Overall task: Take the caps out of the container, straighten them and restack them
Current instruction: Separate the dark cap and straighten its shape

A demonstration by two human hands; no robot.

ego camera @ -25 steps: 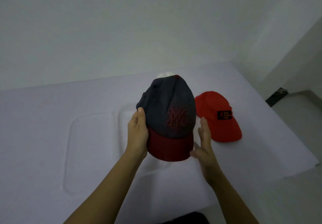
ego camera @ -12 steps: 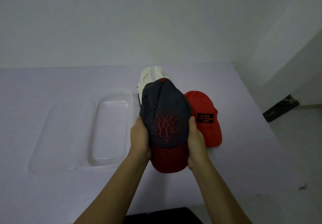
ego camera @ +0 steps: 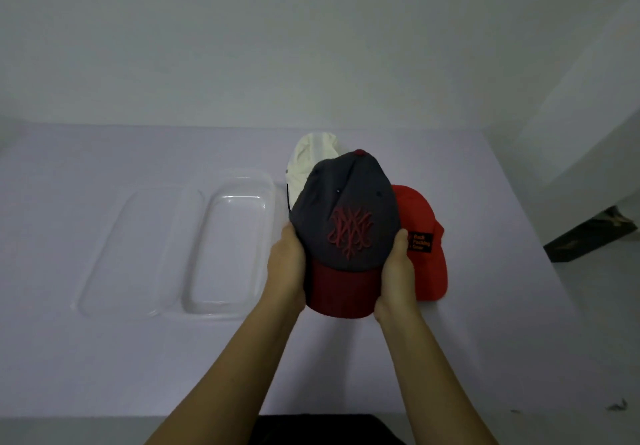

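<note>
I hold a dark grey cap [ego camera: 346,209] with a dark red brim and a red embroidered logo above the table, brim toward me. My left hand [ego camera: 285,268] grips its left side and my right hand [ego camera: 396,271] grips its right side, thumbs on the crown. A red cap [ego camera: 424,237] with a black patch lies on the table behind and right of it, partly hidden. A white cap [ego camera: 310,157] lies behind to the left, mostly covered. The clear plastic container [ego camera: 194,237] sits empty on the left.
A clear lid [ego camera: 104,261] lies flat left of the container. The white table [ego camera: 485,340] ends at a near edge close to me and a right edge, past which a dark object [ego camera: 588,240] lies on the floor. A white wall stands behind.
My right hand, open beside the brim a second ago, now grips the cap's right side. The view has shifted, and the white cap shows more behind the grey one.
</note>
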